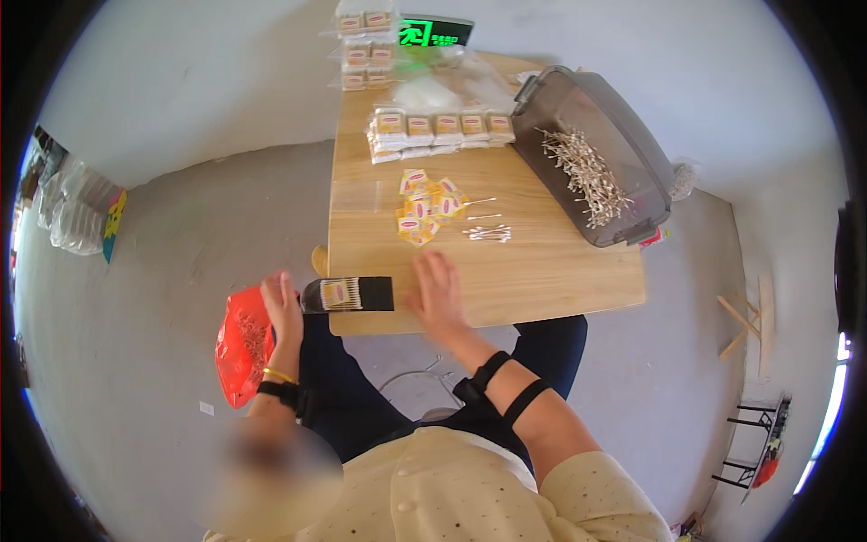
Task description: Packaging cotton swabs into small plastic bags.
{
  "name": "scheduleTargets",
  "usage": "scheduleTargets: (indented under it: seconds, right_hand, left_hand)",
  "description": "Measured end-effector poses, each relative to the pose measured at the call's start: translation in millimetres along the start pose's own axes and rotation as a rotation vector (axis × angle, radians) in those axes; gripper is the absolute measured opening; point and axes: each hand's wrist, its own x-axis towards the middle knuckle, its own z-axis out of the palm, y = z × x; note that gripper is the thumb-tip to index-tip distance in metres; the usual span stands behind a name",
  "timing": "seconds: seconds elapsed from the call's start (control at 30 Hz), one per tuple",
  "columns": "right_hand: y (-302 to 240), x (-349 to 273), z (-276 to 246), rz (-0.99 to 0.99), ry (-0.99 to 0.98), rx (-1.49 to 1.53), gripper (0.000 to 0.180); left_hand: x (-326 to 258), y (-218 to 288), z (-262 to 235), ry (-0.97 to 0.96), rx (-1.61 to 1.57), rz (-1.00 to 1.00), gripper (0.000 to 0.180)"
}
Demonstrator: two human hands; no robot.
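Observation:
My left hand [282, 307] is beyond the table's left front corner, beside an unfolded red plastic bag [237, 348] with small pale reddish bits in it. Its fingers point away from me and look stretched out, with nothing visible in them. Over the front edge of the table, my right hand [438, 294] has its fingers extended, holding nothing I can see. Between the hands, at the table's edge, lies a black holder [377, 294] with a row of cotton swabs and a yellow-and-white card [336, 294]. Farther in are loose cotton swabs [488, 233] and a pile of yellow cards [420, 210].
A grey plastic bin [551, 185] holding many cotton swabs [587, 172] lies tilted at the right. Packed bags of swabs [442, 131] line the back, with another stack [366, 54] and clear plastic bags [461, 86]. A green lit sign [433, 33] stands behind.

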Motion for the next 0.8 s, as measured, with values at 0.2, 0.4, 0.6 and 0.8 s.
scheduleTargets:
  seconds: [0.2, 0.4, 0.6, 0.8]
  right_hand:
    - [99, -8, -77, 0.211, 0.134, -0.212, 0.075]
    - [119, 5, -73, 0.152, -0.023, -0.356, 0.083]
    - [114, -19, -53, 0.18, 0.064, -0.293, 0.083]
    - [111, -34, -67, 0.202, 0.043, -0.124, 0.08]
  left_hand:
    - [-42, 87, 22, -0.189, 0.268, 0.377, 0.032]
    - [-105, 170, 97, -0.786, 0.318, 0.602, 0.058]
    - [-114, 184, 184, -0.895, 0.406, 0.827, 0.071]
    - [-109, 164, 234, -0.902, 0.745, 0.93, 0.083]
